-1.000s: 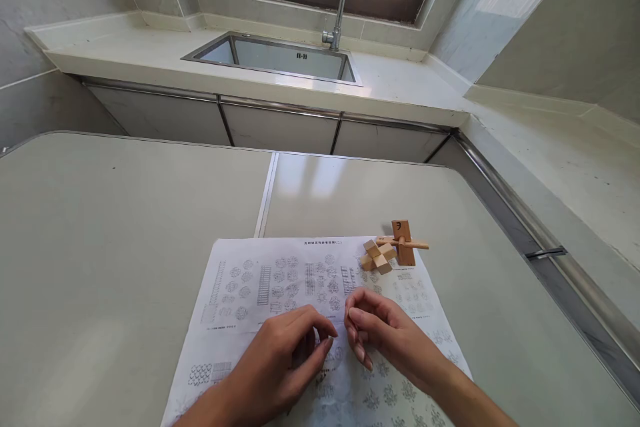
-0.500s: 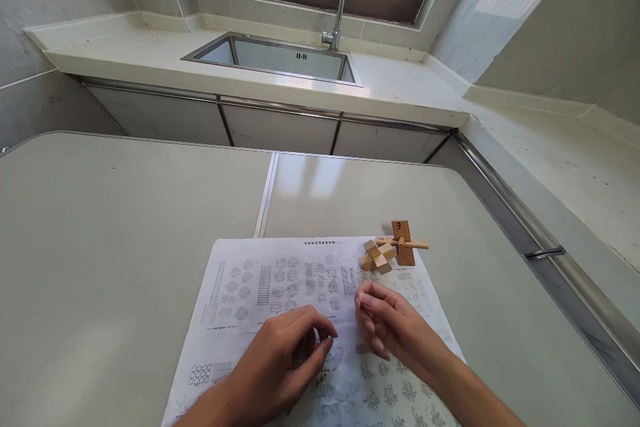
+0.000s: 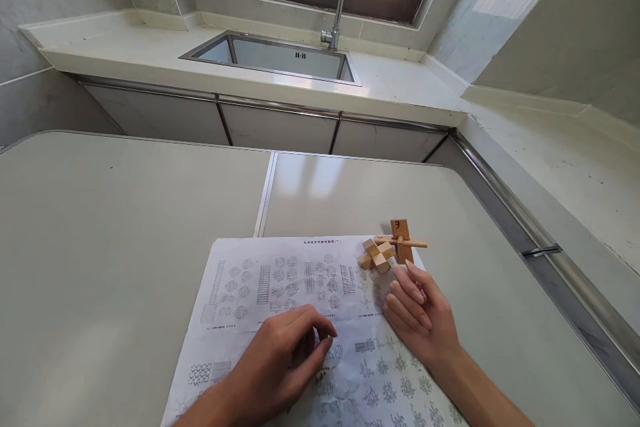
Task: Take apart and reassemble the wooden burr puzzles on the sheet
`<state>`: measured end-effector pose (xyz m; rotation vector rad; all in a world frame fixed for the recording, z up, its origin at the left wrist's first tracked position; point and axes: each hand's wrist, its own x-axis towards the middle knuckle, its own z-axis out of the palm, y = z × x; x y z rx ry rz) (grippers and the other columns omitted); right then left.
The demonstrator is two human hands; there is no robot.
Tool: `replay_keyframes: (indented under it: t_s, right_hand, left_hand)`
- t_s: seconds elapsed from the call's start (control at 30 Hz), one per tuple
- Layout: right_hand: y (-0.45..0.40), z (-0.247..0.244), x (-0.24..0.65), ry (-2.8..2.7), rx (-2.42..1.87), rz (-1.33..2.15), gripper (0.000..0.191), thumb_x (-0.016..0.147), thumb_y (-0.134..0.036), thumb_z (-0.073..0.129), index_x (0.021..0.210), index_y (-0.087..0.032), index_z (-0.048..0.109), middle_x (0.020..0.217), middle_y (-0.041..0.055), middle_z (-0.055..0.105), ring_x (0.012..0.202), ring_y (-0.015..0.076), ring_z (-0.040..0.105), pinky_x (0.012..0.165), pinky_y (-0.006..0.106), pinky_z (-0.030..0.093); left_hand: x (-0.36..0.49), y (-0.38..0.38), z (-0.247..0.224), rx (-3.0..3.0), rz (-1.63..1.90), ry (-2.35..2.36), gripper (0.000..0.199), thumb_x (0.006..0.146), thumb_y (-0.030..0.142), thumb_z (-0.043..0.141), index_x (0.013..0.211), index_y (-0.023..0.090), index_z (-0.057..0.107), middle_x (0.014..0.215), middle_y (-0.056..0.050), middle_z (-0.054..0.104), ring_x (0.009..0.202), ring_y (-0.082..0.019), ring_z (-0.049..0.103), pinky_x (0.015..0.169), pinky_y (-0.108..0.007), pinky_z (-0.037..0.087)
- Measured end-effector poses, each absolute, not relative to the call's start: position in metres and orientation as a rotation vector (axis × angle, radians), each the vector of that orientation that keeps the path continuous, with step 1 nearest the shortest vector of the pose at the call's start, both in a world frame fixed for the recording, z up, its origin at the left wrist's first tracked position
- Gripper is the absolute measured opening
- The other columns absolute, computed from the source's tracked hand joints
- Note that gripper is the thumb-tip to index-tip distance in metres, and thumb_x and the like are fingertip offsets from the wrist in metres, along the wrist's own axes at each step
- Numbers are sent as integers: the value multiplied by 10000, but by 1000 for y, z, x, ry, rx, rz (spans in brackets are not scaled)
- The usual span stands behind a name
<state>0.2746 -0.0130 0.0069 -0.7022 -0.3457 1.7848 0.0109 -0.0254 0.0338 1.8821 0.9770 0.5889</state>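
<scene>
A creased white sheet (image 3: 295,287) printed with small diagrams lies on the table. My left hand (image 3: 287,360) rests on its lower middle, fingers curled, thumb and forefinger apart, holding nothing. Over the right part of the sheet is my right hand (image 3: 423,313), palm turned up with loosely bent fingers and nothing in them. Just beyond its fingertips sits a light wooden block puzzle (image 3: 378,255) of interlocked pieces. Touching or nearly touching it, a darker wooden piece (image 3: 401,240) with a rod across it stands at the sheet's top right edge.
The pale table (image 3: 125,247) has a metal strip (image 3: 266,193) across it. Beyond it are a counter (image 3: 150,67) with a sink (image 3: 285,57), a tap (image 3: 340,7) and a window. Another counter runs along the right side.
My right hand has moved right and slightly up, and turned its palm upward near the wooden pieces. My left hand and the wooden pieces have stayed in place.
</scene>
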Motion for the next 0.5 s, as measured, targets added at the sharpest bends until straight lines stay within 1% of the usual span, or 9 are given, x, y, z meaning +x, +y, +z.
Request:
replay_keyframes:
  t_s: [0.27,0.5]
  right_hand:
    - [-8,7,277,-185,-667,1785,406,1041,-345,654,671,-199,572,339,-129,324,341,48,64,347,197,162]
    - [-4,8,277,-168,-642,1799,340,1063,-356,625,766,-191,615,337,-135,344,339,50,52,340,193,157]
  left_hand:
    - [11,-26,33,1916,585,983,157,1016,205,518,984,216,672,767,-2,668,615,-121,553,574,-223,428]
    - [11,-25,30,1912,585,990,158,1022,209,517,985,217,671,777,-4,671,634,-125,565,597,-227,441]
